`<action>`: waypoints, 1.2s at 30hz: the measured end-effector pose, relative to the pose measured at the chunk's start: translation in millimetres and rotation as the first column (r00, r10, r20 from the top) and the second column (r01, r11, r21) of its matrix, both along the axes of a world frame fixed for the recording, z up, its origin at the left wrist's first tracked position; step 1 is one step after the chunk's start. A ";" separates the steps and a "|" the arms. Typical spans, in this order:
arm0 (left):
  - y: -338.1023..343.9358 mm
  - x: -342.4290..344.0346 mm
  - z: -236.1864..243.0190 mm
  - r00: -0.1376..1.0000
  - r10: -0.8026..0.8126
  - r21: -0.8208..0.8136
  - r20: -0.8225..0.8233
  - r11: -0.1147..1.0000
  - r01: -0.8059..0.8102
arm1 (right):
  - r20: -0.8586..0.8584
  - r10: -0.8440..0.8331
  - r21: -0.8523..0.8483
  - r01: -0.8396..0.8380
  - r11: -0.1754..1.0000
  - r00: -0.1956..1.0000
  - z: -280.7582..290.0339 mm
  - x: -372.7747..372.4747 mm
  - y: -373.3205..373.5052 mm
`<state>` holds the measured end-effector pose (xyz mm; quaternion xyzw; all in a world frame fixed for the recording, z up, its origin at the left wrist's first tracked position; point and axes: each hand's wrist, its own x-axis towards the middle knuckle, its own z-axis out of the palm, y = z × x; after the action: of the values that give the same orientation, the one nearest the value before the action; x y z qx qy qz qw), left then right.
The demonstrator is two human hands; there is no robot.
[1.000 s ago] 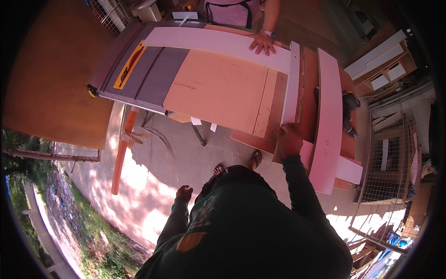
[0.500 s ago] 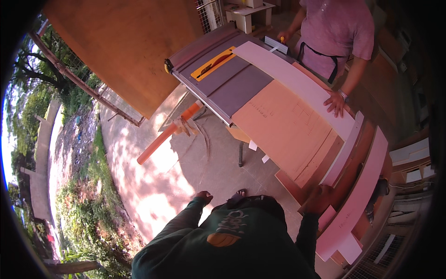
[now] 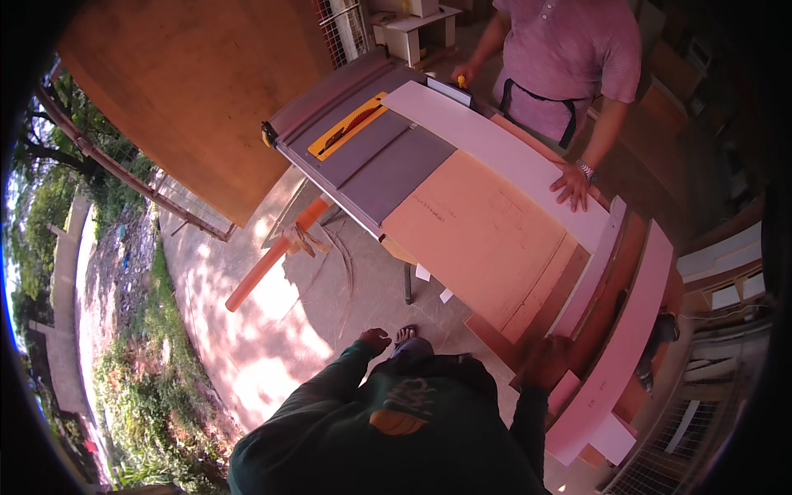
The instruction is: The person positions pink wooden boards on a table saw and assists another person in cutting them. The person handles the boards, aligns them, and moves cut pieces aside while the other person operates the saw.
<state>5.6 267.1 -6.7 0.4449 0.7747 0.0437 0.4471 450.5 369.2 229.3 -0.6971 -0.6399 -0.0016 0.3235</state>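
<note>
Gripping the strip [image 3: 592, 266] by its near end, the right hand [image 3: 546, 361] apparently steadies it across the end of the board [image 3: 495, 153]; a co-worker's hand [image 3: 571, 186] lies flat on the board, seemingly pinning it. The left hand [image 3: 377, 338] hangs empty, loosely half-curled.

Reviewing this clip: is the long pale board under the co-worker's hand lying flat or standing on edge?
Flat: the long pale board shows its broad face upward, with the co-worker's hand spread on top.
</note>
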 end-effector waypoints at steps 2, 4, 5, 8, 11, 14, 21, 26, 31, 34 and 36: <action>4.1 -20.0 1.2 1.000 -0.027 -0.005 -0.007 1.000 0.027 | 0.040 0.039 0.049 -0.041 0.998 0.998 -13.2 2.7 1.6; 9.2 -37.5 -9.0 0.995 -0.096 -0.004 -0.026 0.995 0.096 | -0.024 0.027 0.045 -0.025 0.999 0.999 -6.3 -7.6 2.5; 9.9 -46.6 -17.4 0.995 -0.089 0.010 -0.045 0.996 0.089 | -0.015 0.033 0.045 -0.032 0.998 0.999 -6.3 -5.2 1.9; 1.0 -89.3 -38.3 0.993 -0.089 0.062 -0.080 0.994 0.094 | -0.047 0.037 0.055 -0.034 0.998 0.998 -4.0 -7.5 0.1; -2.8 -116.3 -35.2 0.996 -0.051 -0.094 -0.072 0.995 0.045 | -0.025 -0.026 0.001 0.026 1.000 0.999 -11.5 -7.5 -1.6; -9.5 -133.6 -38.3 0.996 0.001 -0.098 -0.095 0.995 -0.010 | 0.012 -0.030 0.043 0.029 0.999 0.999 -17.7 -10.0 0.7; -54.8 -141.9 -107.3 0.998 -0.056 0.046 -0.014 0.997 0.056 | 0.009 -0.032 0.163 0.030 0.986 0.999 -22.4 -7.6 -1.2; -53.0 -152.2 -118.5 0.963 -0.158 -0.081 0.217 0.981 0.179 | -0.047 -0.161 0.068 0.164 0.984 0.986 -16.0 -7.7 2.3; -8.5 -155.5 -78.1 0.970 -0.151 -0.096 0.189 0.980 0.171 | -0.065 -0.204 0.063 0.209 0.976 0.977 -19.8 -6.2 -3.5; 19.2 -152.5 -52.9 0.965 0.143 -0.192 0.218 0.976 -0.101 | -0.025 -0.227 0.101 0.228 0.968 0.974 -22.8 -5.0 -7.9; 31.3 -161.2 -56.4 0.966 0.118 -0.107 0.231 0.990 -0.095 | -0.031 -0.203 0.112 0.206 0.972 0.979 -23.6 -5.2 -3.4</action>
<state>-155.6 298.4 -63.1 0.3724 0.7400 0.0834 0.5539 445.4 365.8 205.7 -0.7396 -0.5603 -0.0646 0.3673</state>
